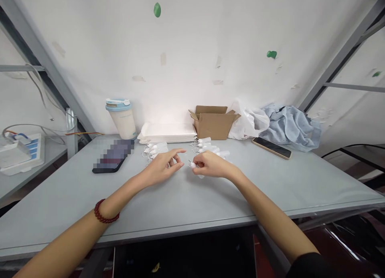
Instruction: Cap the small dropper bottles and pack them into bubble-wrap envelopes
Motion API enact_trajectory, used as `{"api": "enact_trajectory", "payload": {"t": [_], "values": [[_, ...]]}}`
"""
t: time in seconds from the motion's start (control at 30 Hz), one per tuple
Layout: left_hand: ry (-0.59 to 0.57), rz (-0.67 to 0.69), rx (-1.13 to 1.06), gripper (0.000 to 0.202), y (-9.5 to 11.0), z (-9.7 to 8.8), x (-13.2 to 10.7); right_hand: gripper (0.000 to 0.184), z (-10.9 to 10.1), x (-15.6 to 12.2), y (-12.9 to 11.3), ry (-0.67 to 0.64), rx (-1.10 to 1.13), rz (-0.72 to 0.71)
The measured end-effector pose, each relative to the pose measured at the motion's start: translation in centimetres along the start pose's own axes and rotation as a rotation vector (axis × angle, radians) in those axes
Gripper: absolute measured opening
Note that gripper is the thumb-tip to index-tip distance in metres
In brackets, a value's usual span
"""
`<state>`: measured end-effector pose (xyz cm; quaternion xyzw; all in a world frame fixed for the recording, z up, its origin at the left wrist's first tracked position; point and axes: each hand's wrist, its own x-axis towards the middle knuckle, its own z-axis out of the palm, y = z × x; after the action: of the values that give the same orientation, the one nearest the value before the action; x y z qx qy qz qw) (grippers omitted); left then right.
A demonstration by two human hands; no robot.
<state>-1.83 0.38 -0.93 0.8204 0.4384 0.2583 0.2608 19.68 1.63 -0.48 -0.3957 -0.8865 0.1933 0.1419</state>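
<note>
Centre of frame: the right hand [210, 166] is closed in a tight pinch on a small white plastic piece [193, 164] with a thin wire end. The piece sits at the fingertips, raised just above the grey table top [186, 202], with its tip turned toward the left hand [162, 168]. This grip appears chosen to leave the tip exposed to the other hand.

The left hand is half open just beside the piece, with the index finger stretched forward and the thumb and other fingers loosely curled. Nothing is visibly held in it; a fine wire would be too thin to make out.

Just behind the hands lie two loose heaps of similar white pieces, a left heap [155, 149] and a right heap [210, 148], apparently so that either hand can reach them without stretching.

Further back, centre:
- an open brown cardboard box [213, 123]
- a stack of flat white trays [168, 133]

Left of centre:
- a dark phone [112, 158]
- a cream cup with pale blue lid [122, 117]

Right:
- a tan-edged phone [272, 148]
- a crumpled pale blue cloth [288, 127]
</note>
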Motion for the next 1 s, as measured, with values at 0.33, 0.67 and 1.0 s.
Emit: {"api": "enact_trajectory", "payload": {"t": [0.33,0.67,1.0], "values": [[0.042,-0.055,-0.122,0.031,0.1,0.2,0.4,0.016,1.0,0.3,-1.1,-0.019,-0.176,-0.021],[0.076,-0.246,-0.515,0.03,0.0,0.1,0.8,0.024,1.5,0.6,-1.0,0.135,-0.14,0.005],[0.129,-0.26,-0.79,0.027,-0.2,0.2,0.6,0.022,2.0,0.5,-1.5,0.173,0.018,-0.039]]}}
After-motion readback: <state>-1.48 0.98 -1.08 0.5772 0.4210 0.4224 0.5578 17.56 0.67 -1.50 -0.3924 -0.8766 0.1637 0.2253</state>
